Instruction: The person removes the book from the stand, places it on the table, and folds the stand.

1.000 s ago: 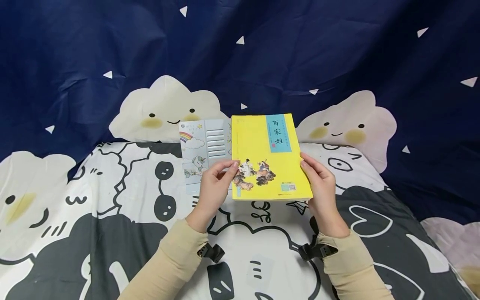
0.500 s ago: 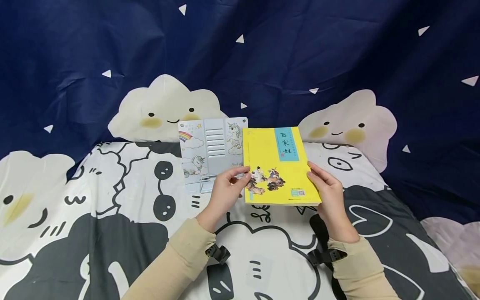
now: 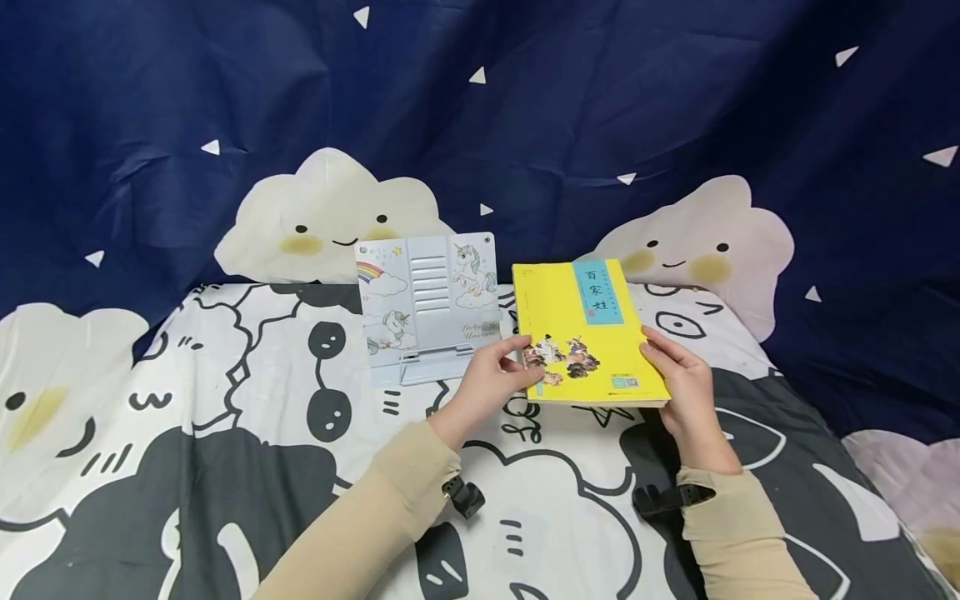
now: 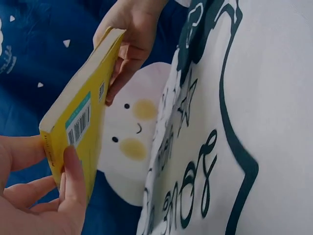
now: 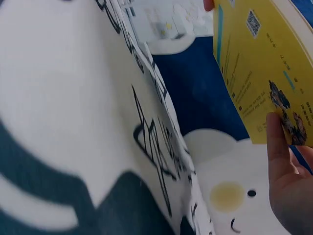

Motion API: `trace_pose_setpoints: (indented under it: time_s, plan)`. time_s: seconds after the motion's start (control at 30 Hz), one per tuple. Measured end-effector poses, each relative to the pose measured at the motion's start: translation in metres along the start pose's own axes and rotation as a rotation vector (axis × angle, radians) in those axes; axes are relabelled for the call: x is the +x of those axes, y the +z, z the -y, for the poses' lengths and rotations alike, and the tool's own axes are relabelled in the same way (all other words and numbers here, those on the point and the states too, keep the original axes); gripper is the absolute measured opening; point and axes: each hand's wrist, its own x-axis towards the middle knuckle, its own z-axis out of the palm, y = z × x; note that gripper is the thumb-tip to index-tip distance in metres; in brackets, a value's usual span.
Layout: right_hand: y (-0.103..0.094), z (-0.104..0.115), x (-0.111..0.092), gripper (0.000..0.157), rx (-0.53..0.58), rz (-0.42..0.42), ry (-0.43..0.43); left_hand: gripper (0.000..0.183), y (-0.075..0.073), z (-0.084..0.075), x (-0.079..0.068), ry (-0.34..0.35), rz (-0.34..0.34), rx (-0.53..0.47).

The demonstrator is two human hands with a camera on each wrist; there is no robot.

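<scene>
Both hands hold a yellow book [image 3: 577, 342] with a blue title label, its front cover facing up and toward the head camera. My left hand [image 3: 491, 383] grips its left edge, thumb on the front cover. On the opposite edge, my right hand [image 3: 684, 392] pinches the book near its lower right corner. In the left wrist view the barcode on the back cover [image 4: 80, 125] shows, with left fingers on both sides of the spine. The right wrist view shows a finger [image 5: 276, 142] against the back cover. The book is held above the bedding, tilted.
A pale book stand [image 3: 431, 333] printed with unicorns and a rainbow stands upright left of the book, with a wire ledge at its foot. Black, white and grey patterned bedding [image 3: 555, 500] lies below. Behind hangs a dark blue curtain [image 3: 555, 108] with clouds and triangles.
Both hands have carried the book to the right and a little lower. The book stand, partly covered by the book before, now shows almost whole.
</scene>
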Motion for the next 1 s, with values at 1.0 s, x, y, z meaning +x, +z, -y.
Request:
trace_pose_setpoints:
  time_s: [1.0]
  plan:
    - [-0.067,0.011,0.02,0.023,0.315,-0.069,0.138,0.049,0.059,0.001,0.012,-0.016,0.212,0.03]
